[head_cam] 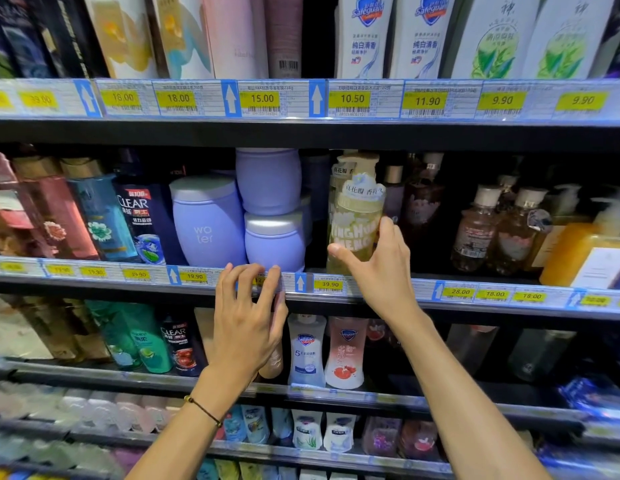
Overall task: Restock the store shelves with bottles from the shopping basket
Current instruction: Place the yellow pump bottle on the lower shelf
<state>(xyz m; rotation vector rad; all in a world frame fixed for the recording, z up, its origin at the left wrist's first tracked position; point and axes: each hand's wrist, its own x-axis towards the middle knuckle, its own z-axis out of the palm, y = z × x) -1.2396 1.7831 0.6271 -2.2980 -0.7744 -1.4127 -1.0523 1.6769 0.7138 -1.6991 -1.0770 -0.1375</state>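
Bottle stock, middle shelf: one pump bottle (353, 216) in the right hand (381, 271)

Item 1. Pump bottle, pale yellow-green, clear body with white lettering and a cream pump head. It stands at the front of the middle shelf (94, 284), directly above the 39.90 price tag (329, 285). Lavender jars (208, 223) are on its left and dark brown bottles (423, 202) behind it to the right. Whether its base sits fully on the shelf cannot be told.

Item 2. Right hand. Grasping the pump bottle low on its body: the thumb (339, 252) lies across the front and the fingers (388, 228) wrap the right side.

Item 3. Left hand (248, 313). Holding nothing. Its fingers (244, 275) are spread and relaxed, with the tips resting on the price rail (492, 294) of the middle shelf, just below the lavender jars. A thin dark bracelet (203, 410) circles the wrist.

Item 4. Middle shelf, other stock. From the left: pink and teal bottles, then a dark blue CLEAR bottle (142, 220), then the three lavender jars, one of them stacked on another. To the right of the pump bottle are clear bottles with pale caps (475, 230) and an orange pump bottle (575, 251).

Item 5. Upper shelf. White Safeguard bottles (365, 36) stand above the 10.50 and 11.90 tags.

Item 6. Lower shelf. Two Safeguard bottles (307, 351), one white and blue, one pink, stand side by side beneath the right forearm.
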